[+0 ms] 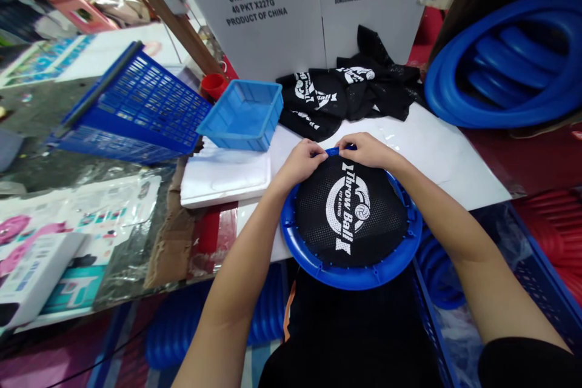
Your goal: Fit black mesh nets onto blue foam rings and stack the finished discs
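A blue plastic ring (313, 254) lies at the near edge of the white table (436, 151), its near side hanging out past that edge toward the person, and a black mesh net (350, 212) printed with a white "Throw Ball" logo is stretched across it. Both hands work at the ring's far rim: the left hand (302, 160) has its fingers closed together, pinching the net's edge against the rim, and the right hand (368, 148) is likewise pinched shut on the net and rim just beside it, the two thumbs nearly meeting. Small pegs show around the ring's inner edge, and the net appears already seated along the near and side arcs, so the far rim looks like the last stretch. To do this well, I would judge that the mesh needs an even outward pull while each hole is pressed fully over its peg, one hand pinning the seated part so it does not spring off, and the logo kept centred. Because the ring overhangs the edge, steady downward pressure would keep it from tipping. More black printed nets (345, 94) lie in a heap toward the far edge, in front of a white carton (273, 12). A small blue tray (243, 115) and a tilted blue basket (136, 103) stand to the left, and stacked blue rings (504, 60) sit at the far right corner.
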Action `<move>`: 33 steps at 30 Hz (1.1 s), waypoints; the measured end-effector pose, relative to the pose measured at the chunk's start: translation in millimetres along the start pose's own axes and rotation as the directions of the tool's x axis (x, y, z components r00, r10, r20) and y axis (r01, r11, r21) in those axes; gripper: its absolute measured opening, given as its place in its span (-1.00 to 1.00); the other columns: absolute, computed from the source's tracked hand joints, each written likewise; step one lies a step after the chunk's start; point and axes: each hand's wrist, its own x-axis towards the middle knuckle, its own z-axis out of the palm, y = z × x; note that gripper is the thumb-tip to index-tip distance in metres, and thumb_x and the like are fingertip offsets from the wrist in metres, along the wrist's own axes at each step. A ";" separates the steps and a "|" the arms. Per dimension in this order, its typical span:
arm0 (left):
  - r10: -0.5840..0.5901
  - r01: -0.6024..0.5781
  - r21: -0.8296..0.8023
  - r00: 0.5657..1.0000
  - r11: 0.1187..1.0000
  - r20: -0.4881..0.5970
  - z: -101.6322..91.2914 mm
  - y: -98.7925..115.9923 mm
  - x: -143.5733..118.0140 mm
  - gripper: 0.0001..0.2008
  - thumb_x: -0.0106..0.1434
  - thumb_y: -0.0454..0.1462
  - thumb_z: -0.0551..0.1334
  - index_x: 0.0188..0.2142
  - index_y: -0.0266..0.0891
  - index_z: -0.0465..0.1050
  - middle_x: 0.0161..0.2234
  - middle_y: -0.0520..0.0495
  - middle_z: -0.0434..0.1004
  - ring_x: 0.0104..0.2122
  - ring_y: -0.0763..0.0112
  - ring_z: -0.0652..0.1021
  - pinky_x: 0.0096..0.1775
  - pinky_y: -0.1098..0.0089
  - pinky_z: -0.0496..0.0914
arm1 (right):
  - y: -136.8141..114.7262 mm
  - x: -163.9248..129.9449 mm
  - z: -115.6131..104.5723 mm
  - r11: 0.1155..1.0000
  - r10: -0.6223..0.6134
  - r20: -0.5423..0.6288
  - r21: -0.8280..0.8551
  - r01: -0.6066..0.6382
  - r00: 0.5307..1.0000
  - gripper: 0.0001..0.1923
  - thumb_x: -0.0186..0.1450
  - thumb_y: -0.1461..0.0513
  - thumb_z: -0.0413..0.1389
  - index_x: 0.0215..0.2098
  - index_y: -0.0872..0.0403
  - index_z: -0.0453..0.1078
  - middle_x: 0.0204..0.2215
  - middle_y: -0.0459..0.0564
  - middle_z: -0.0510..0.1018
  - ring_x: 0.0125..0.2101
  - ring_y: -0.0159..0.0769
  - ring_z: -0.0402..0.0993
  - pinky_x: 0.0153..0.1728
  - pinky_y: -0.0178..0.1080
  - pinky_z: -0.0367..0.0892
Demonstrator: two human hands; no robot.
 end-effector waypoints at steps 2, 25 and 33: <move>-0.005 0.005 0.012 1.000 1.000 -0.012 -0.3 0.6 0.1 -0.90 0.31 -0.32 0.33 -0.35 -0.23 0.63 -0.16 -0.13 0.53 -0.13 0.23 0.55 0.06 0.16 0.47 | -0.5 -0.1 0.5 1.000 0.007 0.001 0.008 -0.007 1.000 -0.89 0.30 0.35 0.17 -0.30 0.08 0.55 -0.13 0.03 0.70 -0.05 -0.14 0.60 0.10 -0.10 0.41; -0.004 0.021 0.121 0.990 0.992 -0.138 -40.0 23.3 -26.7 -0.85 0.33 -0.23 0.27 -0.31 -0.19 0.61 -0.25 -0.11 0.70 -0.28 0.25 0.58 -0.10 0.21 0.49 | 12.6 -10.5 -24.4 0.998 -0.050 0.062 0.032 0.048 0.997 -0.81 0.38 0.22 0.12 -0.17 0.06 0.58 -0.08 0.04 0.69 -0.07 -0.15 0.59 0.09 -0.08 0.43; 0.099 -0.133 0.297 0.987 0.946 0.128 -28.9 24.5 -29.6 -0.86 0.31 -0.21 0.31 -0.35 -0.13 0.64 -0.25 -0.13 0.71 -0.21 0.12 0.62 -0.02 0.09 0.49 | 19.4 -19.1 -47.7 0.991 -0.137 0.234 0.039 0.131 0.963 -0.83 0.33 0.16 0.20 -0.24 0.01 0.65 0.11 0.01 0.63 0.09 -0.10 0.54 0.27 -0.03 0.34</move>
